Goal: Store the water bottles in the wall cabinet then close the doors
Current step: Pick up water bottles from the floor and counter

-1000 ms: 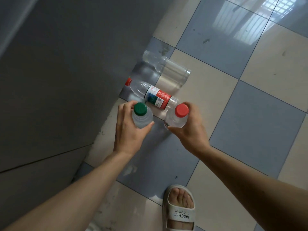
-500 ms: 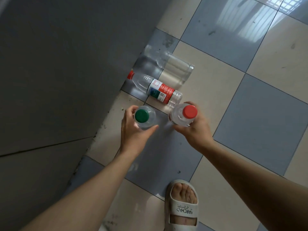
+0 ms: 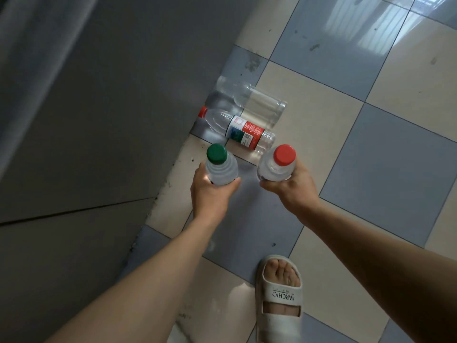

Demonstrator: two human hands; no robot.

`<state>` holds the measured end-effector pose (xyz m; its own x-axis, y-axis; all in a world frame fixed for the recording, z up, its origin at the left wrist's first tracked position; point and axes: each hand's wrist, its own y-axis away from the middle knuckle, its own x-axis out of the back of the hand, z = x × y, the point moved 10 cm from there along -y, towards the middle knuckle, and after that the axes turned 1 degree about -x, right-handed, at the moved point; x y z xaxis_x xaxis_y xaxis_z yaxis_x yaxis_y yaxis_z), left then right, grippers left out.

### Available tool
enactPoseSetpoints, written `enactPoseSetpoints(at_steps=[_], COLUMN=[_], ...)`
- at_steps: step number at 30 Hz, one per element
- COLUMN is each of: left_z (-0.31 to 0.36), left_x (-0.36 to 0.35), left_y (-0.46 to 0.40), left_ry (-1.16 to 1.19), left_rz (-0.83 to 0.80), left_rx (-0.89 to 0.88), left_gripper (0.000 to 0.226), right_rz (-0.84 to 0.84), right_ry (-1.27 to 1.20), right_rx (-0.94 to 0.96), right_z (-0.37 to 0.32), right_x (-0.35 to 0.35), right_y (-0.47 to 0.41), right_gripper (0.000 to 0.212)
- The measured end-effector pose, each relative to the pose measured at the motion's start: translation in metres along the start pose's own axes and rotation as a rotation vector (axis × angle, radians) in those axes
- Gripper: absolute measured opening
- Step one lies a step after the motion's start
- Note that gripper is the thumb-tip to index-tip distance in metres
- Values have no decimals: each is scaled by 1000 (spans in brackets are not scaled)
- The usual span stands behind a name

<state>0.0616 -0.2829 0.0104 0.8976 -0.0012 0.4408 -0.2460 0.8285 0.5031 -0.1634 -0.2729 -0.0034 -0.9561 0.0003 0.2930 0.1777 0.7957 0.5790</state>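
a: cabinet isn't in view. beyond both hands, two more bottles point(image 3: 238, 128) lie on the floor point(image 3: 371, 144).

b: left hand point(image 3: 210, 191) wraps the green-capped bottle point(image 3: 220, 167), right hand point(image 3: 294, 184) the red-capped bottle point(image 3: 278, 164). i'd keep both upright, grips firm, while lifting.

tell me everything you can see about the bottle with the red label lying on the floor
The labelled bottle is clear plastic with a red cap and a wrapped label in red, white and blue-green. It lies on its side on the tiled floor, cap end toward the grey wall, base pointing away. It looks empty or nearly so. A larger clear bottle lies just behind it; whether they touch is unclear. Neither hand touches it.
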Motion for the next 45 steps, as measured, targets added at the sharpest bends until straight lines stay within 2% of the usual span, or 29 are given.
enactPoseSetpoints(at_steps=[8,14,19,21,25,28,34,37,42,45], left_z=[84,223,345,386,463,528,643,683,718,734], left_x=[50,99,149,171,216,250,360,426,547,627], left_y=[59,107,166,195,258,310,409,449,509,544], left_ry=[-6,0,8,26,122,146,220,260,332,335], left_rz=[-11,-10,-9,-5,20,21,173,280,514,663], left_rx=[-2,-111,-214,-230,-283,-378,-564,-648,-717,-730], left_gripper=[47,45,48,49,50,43,31,43,49,55], right_rz=[-41,-1,23,3,-48,-80,-203,-312,-461,-538], right_ry=[-9,5,-39,-64,-93,-35,63,-5,-106,-144], right_rx=[47,160,219,256,357,455,697,786,904,971], right_z=[-98,-221,-321,-366,-465,-542,-698,-763,-861,-922], right_x=[38,100,150,167,204,231,239,220,166,127], right_y=[62,128,202,232,292,338,440,490,558,607], right_gripper=[72,70,58,56,68,59,69,61,50,53])
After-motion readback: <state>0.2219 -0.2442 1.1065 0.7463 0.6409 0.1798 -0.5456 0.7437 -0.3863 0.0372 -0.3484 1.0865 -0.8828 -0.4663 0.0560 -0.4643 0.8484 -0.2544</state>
